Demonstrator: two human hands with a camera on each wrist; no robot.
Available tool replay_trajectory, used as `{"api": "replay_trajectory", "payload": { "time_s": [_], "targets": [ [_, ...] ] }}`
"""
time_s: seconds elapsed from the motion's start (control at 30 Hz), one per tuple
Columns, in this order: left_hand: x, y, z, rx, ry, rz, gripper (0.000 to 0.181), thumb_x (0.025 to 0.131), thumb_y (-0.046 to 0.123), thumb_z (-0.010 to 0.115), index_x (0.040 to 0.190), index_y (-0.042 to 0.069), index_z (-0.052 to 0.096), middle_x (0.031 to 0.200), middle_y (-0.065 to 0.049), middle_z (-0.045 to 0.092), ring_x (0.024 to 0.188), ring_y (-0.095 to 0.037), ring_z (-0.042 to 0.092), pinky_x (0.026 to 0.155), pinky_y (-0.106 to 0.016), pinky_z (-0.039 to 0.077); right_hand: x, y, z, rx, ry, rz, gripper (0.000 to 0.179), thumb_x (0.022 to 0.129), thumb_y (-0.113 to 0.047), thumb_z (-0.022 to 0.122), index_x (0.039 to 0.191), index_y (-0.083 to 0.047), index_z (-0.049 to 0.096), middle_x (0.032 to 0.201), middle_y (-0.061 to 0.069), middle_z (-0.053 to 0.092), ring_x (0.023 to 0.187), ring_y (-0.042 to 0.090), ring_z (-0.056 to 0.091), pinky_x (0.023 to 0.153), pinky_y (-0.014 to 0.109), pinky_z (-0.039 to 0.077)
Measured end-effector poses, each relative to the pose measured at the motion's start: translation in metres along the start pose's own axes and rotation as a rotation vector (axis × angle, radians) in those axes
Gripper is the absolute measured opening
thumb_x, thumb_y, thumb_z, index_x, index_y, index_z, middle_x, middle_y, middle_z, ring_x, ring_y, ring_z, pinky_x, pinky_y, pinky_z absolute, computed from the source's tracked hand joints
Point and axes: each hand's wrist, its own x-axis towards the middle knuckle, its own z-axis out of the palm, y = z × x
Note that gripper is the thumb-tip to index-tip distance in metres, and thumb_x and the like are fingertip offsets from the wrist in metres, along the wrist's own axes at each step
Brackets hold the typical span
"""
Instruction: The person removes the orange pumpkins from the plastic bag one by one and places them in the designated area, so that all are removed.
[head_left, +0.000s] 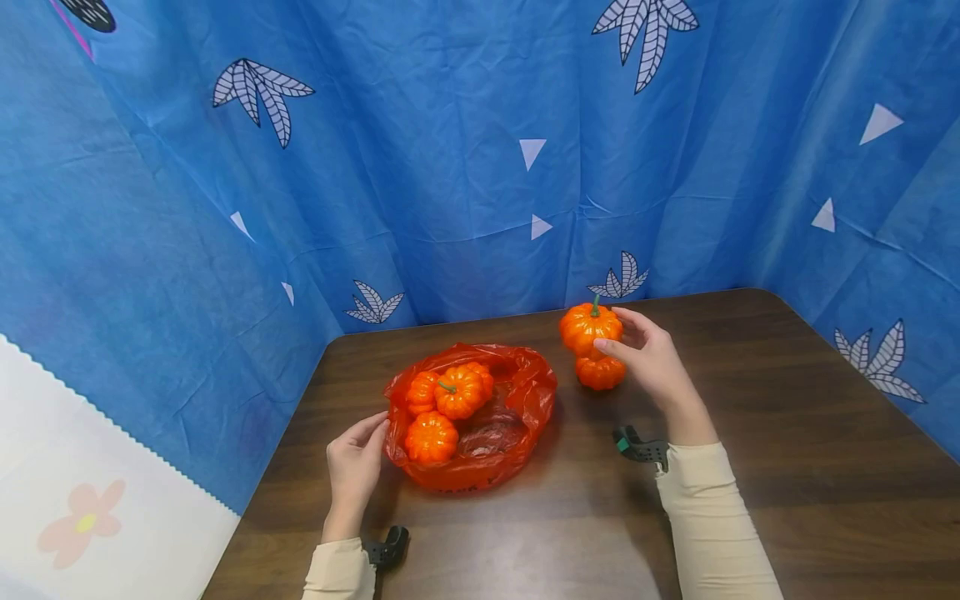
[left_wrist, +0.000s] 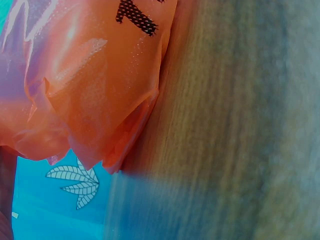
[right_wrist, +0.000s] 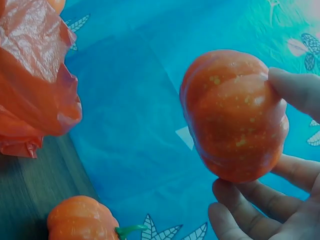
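My right hand (head_left: 654,362) holds a small glossy orange pumpkin (head_left: 588,327) with a green stem, raised off the table. In the right wrist view, thumb and fingers grip this pumpkin (right_wrist: 232,117) from the side. A second pumpkin (head_left: 600,375) rests on the tabletop just below it, partly covered by the held one. To the left, a red plastic bag (head_left: 457,478) stands with its mouth spread wide. Several pumpkins (head_left: 461,393) lie in its left part. My left hand (head_left: 356,465) pinches the bag's left rim; the left wrist view shows the bag's printed side (left_wrist: 95,80).
A dark wooden table (head_left: 787,417) carries everything. Blue patterned cloth (head_left: 465,167) hangs behind the table and along its sides. Black wrist mounts (head_left: 641,446) stick out from both sleeves. White cloth with a flower print (head_left: 82,525) hangs at the lower left.
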Motion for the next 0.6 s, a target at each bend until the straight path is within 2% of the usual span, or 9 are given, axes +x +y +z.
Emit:
{"api": "replay_trajectory", "payload": {
  "time_s": [0.37,0.6],
  "targets": [
    [-0.001,-0.002,0.000,0.015,-0.009,-0.014,0.017,0.092,0.011,0.072,0.107,0.006,0.078,0.104,-0.012,0.078,0.082,0.014,0.062,0.075,-0.004,0.051,0.004,0.011,-0.005,0.048,0.093,0.051,0.082,0.094,-0.038,0.069,0.157,-0.008,0.028,0.160,0.022,0.033,0.144,0.045,0.037,0.113,0.058,0.038],
    [0.000,-0.001,0.000,-0.003,-0.009,-0.001,0.016,0.092,0.010,0.073,0.106,0.005,0.078,0.103,-0.013,0.078,0.081,0.013,0.062,0.075,-0.005,0.052,0.008,0.021,-0.009,0.071,0.148,0.094,0.084,0.093,-0.041,0.069,0.159,-0.011,0.025,0.162,0.018,0.030,0.145,0.042,0.036,0.115,0.057,0.037]
  ]
}}
